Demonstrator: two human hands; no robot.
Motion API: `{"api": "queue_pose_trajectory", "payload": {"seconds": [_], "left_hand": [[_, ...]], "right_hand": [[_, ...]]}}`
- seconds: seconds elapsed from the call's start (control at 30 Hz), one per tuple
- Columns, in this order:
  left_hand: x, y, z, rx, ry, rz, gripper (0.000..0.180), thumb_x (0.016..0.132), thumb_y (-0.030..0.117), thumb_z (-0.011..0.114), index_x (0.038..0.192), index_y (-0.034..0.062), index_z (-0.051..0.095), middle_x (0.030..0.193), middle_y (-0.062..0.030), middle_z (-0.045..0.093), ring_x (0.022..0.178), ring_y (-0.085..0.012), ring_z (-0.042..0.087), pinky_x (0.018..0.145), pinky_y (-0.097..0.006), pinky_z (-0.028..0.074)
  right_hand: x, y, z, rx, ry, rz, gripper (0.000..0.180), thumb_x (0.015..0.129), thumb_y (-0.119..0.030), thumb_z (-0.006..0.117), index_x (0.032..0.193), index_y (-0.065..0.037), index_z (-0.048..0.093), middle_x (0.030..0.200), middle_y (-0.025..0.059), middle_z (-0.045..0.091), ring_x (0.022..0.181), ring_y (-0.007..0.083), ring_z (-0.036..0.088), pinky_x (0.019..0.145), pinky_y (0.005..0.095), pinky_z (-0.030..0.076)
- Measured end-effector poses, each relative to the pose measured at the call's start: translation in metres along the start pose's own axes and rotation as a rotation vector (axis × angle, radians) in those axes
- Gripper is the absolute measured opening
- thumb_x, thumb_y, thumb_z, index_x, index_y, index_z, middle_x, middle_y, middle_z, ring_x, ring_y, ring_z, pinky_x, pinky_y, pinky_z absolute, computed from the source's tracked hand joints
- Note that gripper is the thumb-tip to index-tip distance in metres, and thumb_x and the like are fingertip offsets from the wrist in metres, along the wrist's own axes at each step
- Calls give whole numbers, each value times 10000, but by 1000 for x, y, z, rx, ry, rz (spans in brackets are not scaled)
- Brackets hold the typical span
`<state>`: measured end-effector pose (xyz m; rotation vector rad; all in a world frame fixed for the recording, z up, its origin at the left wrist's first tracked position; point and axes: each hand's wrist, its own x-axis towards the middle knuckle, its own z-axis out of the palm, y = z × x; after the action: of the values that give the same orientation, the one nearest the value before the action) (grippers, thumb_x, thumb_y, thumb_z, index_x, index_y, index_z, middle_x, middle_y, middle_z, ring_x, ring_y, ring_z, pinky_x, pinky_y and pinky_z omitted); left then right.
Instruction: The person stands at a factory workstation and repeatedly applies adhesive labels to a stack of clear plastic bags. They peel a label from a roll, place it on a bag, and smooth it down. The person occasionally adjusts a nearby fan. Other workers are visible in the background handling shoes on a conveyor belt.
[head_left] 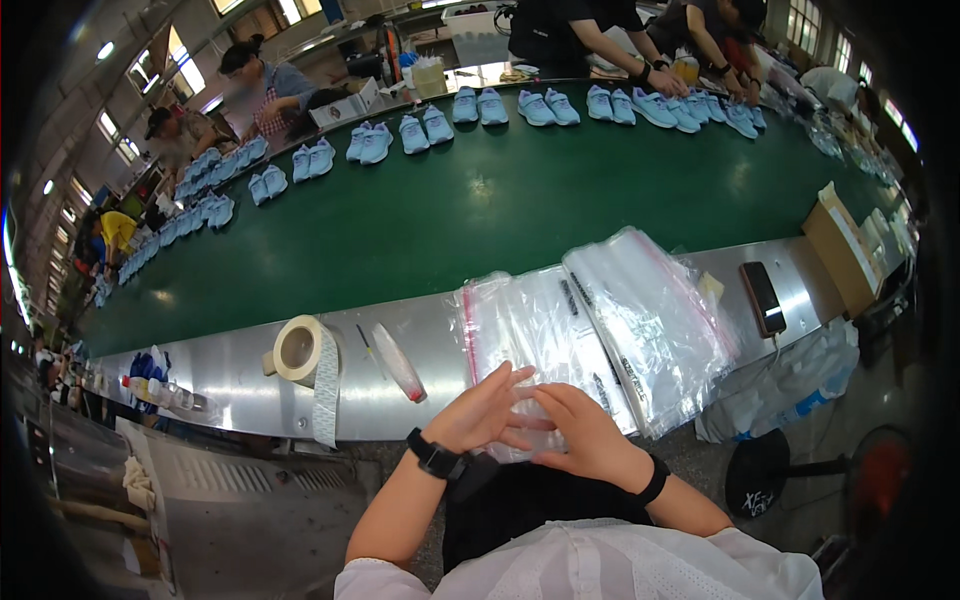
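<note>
Hands [535, 415] on flat bag stack [535, 345], long axis near-far.

Plastic bags [590, 320]: clear, glossy, crinkled film. Ledge [400, 385]: smooth brushed metal, dull sheen. Conveyor belt [450, 210]: matt green, smooth. Tape roll [300, 348]: matt paper. Box [838, 255]: plain cardboard

Steel ledge [240, 375] — plastic bags [600, 320], tape roll [297, 349], perhaps phone [762, 298]

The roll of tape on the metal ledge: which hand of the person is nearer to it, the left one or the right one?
Left. The left hand lies on the clear plastic bags, to the right of the roll of tape and apart from it. The right hand is beyond the left one, farther from the roll.
</note>
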<state>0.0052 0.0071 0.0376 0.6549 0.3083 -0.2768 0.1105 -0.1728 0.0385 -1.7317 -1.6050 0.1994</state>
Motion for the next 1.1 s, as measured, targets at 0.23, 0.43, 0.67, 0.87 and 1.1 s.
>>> {"api": "queue_pose_trajectory", "payload": {"seconds": [0.23, 0.43, 0.67, 0.87, 1.1], "left_hand": [[-131, -39, -48, -33, 477, 502, 460, 961, 346, 383, 1267, 6, 431, 1261, -192, 477, 1083, -352, 539, 792, -441, 519], [-209, -103, -169, -226, 1401, 754, 378, 865, 272, 564, 1191, 91, 504, 1155, -74, 542, 970, -215, 538, 747, -376, 462], [-201, -101, -238, 506, 1191, 611, 468, 743, 59, 565, 1202, 22, 479, 1065, -41, 544, 925, -156, 511, 787, -269, 401], [-174, -95, -164, 822, 1021, 202, 159, 827, 130, 618, 893, -10, 656, 789, -27, 643, 711, -88, 562, 645, -250, 446], [-143, -88, -55, 158, 688, 409, 227, 912, 154, 529, 1054, -19, 563, 927, -66, 632, 768, -123, 627, 669, -243, 520]], "right_hand": [[3, 29, 23, 103, 169, 197, 219, 786, -62, 582, 1000, -28, 547, 911, 131, 604, 783, 232, 628, 626, 304, 502], [-24, 85, -72, 694, 966, 827, 76, 890, -122, 501, 888, -48, 518, 783, 43, 567, 611, 89, 539, 516, 209, 443], [-119, 120, -96, 268, 1002, 878, 84, 890, -99, 498, 925, -28, 526, 728, 15, 520, 556, 64, 478, 492, 206, 388], [-75, 47, -62, 236, 789, 659, 98, 897, -43, 471, 968, -12, 531, 759, -7, 504, 618, 40, 437, 543, 187, 374], [21, -24, 22, 523, -392, 325, 217, 868, -112, 550, 1065, -24, 568, 934, 81, 620, 791, 146, 591, 689, 271, 472]]}}
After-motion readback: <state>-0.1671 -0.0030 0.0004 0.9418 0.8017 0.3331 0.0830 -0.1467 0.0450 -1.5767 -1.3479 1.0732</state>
